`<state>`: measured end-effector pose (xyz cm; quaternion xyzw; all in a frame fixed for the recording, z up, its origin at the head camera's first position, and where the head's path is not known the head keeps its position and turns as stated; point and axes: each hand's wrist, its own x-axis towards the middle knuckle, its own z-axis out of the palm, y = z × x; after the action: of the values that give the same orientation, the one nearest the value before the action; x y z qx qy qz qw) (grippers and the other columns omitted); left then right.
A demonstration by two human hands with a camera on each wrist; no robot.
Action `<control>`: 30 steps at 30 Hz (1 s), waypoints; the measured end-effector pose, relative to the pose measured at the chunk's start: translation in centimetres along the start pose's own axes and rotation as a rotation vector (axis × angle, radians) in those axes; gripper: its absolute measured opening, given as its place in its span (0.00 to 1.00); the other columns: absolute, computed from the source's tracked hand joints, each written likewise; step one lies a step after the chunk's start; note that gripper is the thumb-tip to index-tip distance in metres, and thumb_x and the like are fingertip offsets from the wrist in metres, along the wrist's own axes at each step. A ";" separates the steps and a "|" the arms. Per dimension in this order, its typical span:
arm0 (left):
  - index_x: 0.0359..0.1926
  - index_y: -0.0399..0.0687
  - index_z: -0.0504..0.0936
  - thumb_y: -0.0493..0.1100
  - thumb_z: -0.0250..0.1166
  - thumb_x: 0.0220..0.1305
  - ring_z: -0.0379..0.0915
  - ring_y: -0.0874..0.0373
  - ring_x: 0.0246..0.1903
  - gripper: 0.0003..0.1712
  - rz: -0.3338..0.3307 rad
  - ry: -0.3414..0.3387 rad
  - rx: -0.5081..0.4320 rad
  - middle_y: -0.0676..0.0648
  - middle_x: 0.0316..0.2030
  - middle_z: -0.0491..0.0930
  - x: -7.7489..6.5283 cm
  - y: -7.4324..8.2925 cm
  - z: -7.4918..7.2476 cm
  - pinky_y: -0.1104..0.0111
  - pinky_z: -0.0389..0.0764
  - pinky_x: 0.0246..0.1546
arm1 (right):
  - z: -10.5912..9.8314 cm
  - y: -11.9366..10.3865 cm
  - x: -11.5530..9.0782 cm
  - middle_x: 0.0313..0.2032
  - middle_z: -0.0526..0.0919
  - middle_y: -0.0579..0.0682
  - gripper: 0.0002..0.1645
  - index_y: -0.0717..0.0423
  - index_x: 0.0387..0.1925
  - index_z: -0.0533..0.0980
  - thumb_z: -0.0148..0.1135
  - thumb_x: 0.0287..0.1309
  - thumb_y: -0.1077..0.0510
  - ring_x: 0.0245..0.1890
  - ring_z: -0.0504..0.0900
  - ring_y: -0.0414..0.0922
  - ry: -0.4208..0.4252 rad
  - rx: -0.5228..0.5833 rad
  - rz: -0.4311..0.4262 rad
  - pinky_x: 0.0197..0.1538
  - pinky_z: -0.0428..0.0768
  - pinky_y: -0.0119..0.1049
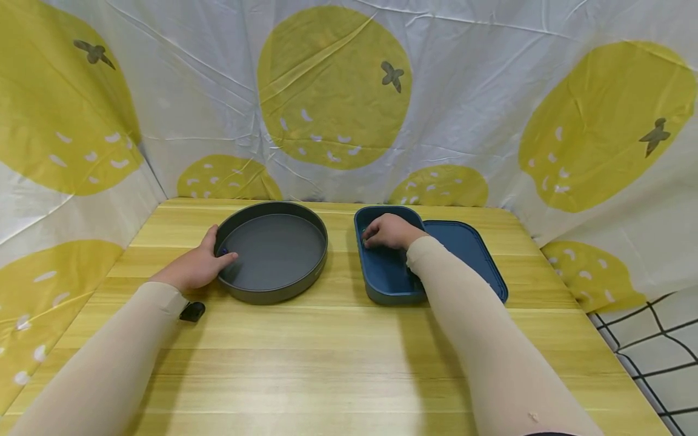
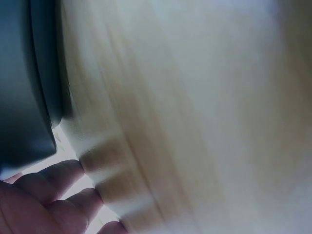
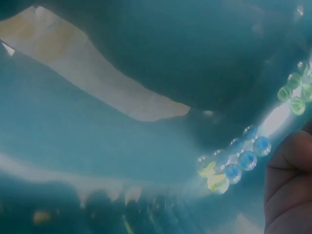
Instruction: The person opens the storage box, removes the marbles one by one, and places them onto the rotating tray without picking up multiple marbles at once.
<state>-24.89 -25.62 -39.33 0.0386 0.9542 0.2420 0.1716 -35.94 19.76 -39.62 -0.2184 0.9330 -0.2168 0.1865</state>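
My left hand (image 1: 197,266) grips the left wall of a round dark grey pan (image 1: 272,293), thumb over the rim and inside, fingers along the outside. In the left wrist view its fingertips (image 2: 68,173) come down at the table beside the pan. A small dark blue thing (image 1: 225,251) shows inside the pan by the thumb. My right hand (image 1: 391,232) reaches into a blue rectangular container (image 1: 384,298), fingers bent down near its left wall. The right wrist view shows several clear glass marbles (image 3: 247,160) with blue, green or yellow swirls beside that hand; I cannot tell whether its fingertips hold one.
A flat blue lid (image 1: 460,248) lies to the right of the container and reaches against its side. Everything stands toward the back of the wooden table (image 1: 305,369). A white and yellow patterned cloth (image 1: 463,79) hangs behind; a black wire grid (image 1: 654,345) is at the right.
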 end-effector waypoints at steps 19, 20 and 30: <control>0.81 0.38 0.18 0.71 0.47 0.79 0.50 0.19 0.75 0.62 0.007 -0.004 -0.012 0.19 0.79 0.41 0.0 -0.1 0.0 0.31 0.58 0.73 | -2.3 -0.9 -1.4 0.63 0.84 0.52 0.19 0.48 0.59 0.86 0.68 0.71 0.49 0.64 0.81 0.53 0.107 0.176 0.047 0.67 0.79 0.53; 0.81 0.38 0.18 0.71 0.47 0.79 0.50 0.19 0.75 0.62 0.007 -0.004 -0.014 0.19 0.79 0.41 0.0 -0.1 0.0 0.31 0.58 0.73 | -2.4 -1.2 -1.5 0.63 0.84 0.52 0.19 0.48 0.59 0.85 0.68 0.71 0.49 0.63 0.81 0.53 0.107 0.196 0.048 0.67 0.79 0.54; 0.81 0.39 0.19 0.71 0.47 0.79 0.52 0.19 0.75 0.62 0.004 0.000 -0.004 0.20 0.79 0.43 0.0 0.0 0.0 0.31 0.59 0.73 | -3.1 -5.2 -1.6 0.65 0.83 0.50 0.20 0.46 0.60 0.85 0.68 0.71 0.47 0.62 0.82 0.51 0.104 0.228 -0.026 0.65 0.80 0.52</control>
<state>-24.88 -25.62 -39.27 0.0401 0.9537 0.2441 0.1713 -34.27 17.38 -34.10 -0.1965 0.9078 -0.3350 0.1585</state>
